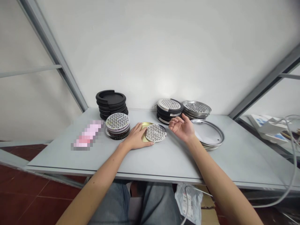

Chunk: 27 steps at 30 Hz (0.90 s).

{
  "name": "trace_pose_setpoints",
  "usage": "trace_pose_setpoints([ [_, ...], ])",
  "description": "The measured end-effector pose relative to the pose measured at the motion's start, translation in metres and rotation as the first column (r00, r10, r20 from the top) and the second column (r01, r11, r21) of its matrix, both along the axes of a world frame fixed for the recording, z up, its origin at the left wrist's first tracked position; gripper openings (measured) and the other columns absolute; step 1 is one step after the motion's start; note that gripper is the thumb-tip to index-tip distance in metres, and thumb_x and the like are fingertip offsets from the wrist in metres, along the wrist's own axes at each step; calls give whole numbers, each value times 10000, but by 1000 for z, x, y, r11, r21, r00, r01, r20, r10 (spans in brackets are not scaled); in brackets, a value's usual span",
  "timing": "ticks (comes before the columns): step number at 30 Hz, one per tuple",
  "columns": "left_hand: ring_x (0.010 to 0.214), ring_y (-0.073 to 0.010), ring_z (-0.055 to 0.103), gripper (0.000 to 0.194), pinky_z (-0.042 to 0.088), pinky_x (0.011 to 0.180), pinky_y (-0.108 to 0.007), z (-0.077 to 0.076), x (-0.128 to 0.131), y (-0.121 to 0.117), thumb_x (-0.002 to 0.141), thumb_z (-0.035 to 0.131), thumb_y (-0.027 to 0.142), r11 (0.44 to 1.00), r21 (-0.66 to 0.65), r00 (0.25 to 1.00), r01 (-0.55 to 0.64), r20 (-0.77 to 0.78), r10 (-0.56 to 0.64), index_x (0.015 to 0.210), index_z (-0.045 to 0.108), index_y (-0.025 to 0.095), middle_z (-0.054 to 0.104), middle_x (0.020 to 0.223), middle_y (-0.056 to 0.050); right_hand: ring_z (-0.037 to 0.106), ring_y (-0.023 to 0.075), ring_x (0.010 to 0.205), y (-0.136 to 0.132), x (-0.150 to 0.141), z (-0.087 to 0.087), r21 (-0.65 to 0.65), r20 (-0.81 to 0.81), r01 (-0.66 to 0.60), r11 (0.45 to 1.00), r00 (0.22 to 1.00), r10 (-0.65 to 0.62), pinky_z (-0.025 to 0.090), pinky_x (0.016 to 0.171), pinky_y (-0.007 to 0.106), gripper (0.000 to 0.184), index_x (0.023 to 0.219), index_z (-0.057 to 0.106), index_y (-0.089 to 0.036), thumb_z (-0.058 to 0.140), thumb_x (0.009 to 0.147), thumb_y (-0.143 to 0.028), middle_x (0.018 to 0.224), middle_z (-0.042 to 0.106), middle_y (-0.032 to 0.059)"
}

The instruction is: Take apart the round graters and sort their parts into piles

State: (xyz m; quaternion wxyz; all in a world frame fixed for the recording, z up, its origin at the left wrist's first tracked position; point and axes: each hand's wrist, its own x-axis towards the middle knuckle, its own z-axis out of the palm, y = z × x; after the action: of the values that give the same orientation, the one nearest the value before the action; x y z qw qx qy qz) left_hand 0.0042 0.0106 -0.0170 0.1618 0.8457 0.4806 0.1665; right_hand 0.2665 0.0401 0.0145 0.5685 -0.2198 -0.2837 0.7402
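Note:
My left hand (137, 138) lies around the left side of a shallow gold-coloured dish (145, 124) on the table, its thumb at the near side and its fingers at the far rim. A round metal grater disc (156, 133) rests tilted over this dish, close to my left thumb. To the right, my right hand (182, 127) is raised with the palm up and the fingers loosely bent, the thumb apart from them. Nothing shows in it. Just left of my left hand stands a stack of grater discs (117, 122).
Black round holders (111, 99) are stacked at the back left. Behind my right hand are black holders with a grater disc (167, 104) and rimmed grater plates (197, 107). Metal lids (208, 132) are piled at the right. A blurred pink item (87, 136) lies left on the grey table (93, 161).

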Motion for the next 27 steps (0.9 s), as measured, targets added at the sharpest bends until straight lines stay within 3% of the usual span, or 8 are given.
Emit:
trace_pose_setpoints([
  [12, 1423, -350, 144, 908, 177, 1150, -505, 1, 1, 0, 667, 614, 714, 1000, 1, 1000, 5, 2, -5, 1402, 367, 242, 245, 1522, -121, 521, 154, 646, -1, 1, 1, 81, 98, 24, 996, 995, -32, 469, 609, 288, 502, 532, 219, -211, 557, 797, -471, 606, 462, 6],
  [16, 1423, -356, 146, 909, 180, 1150, -504, 3, 1, -1, 667, 621, 705, 1000, -10, 1000, -5, 7, 5, 1406, 365, 242, 231, 1531, -121, 536, 160, 627, 4, -2, -2, 105, 288, 55, 993, 954, -83, 459, 578, 285, 491, 524, 302, -217, 544, 780, -560, 592, 479, 5],
  [19, 1425, -355, 141, 919, 178, 1151, -498, 3, 0, -1, 663, 615, 715, 1000, -7, 1000, -7, 1, 7, 1408, 362, 240, 226, 1533, -121, 537, 161, 604, 7, -7, -11, 224, 540, 162, 961, 800, -261, 423, 553, 275, 459, 554, 472, -215, 533, 780, -611, 594, 534, 13],
  [21, 1426, -351, 140, 925, 176, 1152, -494, 2, 0, -1, 665, 602, 726, 1000, 0, 1000, -2, -4, 2, 1411, 355, 238, 229, 1531, -121, 533, 165, 609, 8, -10, -20, 397, 685, 191, 898, 590, -428, 407, 580, 282, 427, 587, 569, -208, 540, 797, -578, 607, 579, 24],
  [23, 1425, -352, 140, 933, 177, 1152, -492, 2, 0, -1, 669, 590, 734, 1000, 4, 1000, 0, -12, 0, 1416, 348, 230, 232, 1529, -128, 543, 175, 646, 8, -10, -27, 539, 748, 133, 832, 378, -545, 405, 636, 295, 318, 629, 634, -206, 587, 796, -472, 651, 627, 29],
  [24, 1425, -354, 141, 935, 179, 1152, -493, 2, 0, -1, 670, 586, 737, 1000, 5, 1000, -1, -13, 1, 1416, 349, 226, 233, 1527, -132, 553, 181, 670, 8, -10, -30, 577, 758, 97, 811, 307, -576, 405, 665, 302, 236, 660, 658, -210, 613, 782, -407, 685, 651, 27],
  [27, 1422, -354, 152, 914, 187, 1149, -493, 2, 1, -1, 670, 596, 727, 1000, 9, 1000, -1, -3, 1, 1404, 367, 232, 251, 1521, -128, 581, 186, 699, 10, -8, -37, 579, 784, 40, 814, 248, -570, 415, 709, 311, 80, 780, 701, -229, 650, 722, -251, 751, 691, 15],
])
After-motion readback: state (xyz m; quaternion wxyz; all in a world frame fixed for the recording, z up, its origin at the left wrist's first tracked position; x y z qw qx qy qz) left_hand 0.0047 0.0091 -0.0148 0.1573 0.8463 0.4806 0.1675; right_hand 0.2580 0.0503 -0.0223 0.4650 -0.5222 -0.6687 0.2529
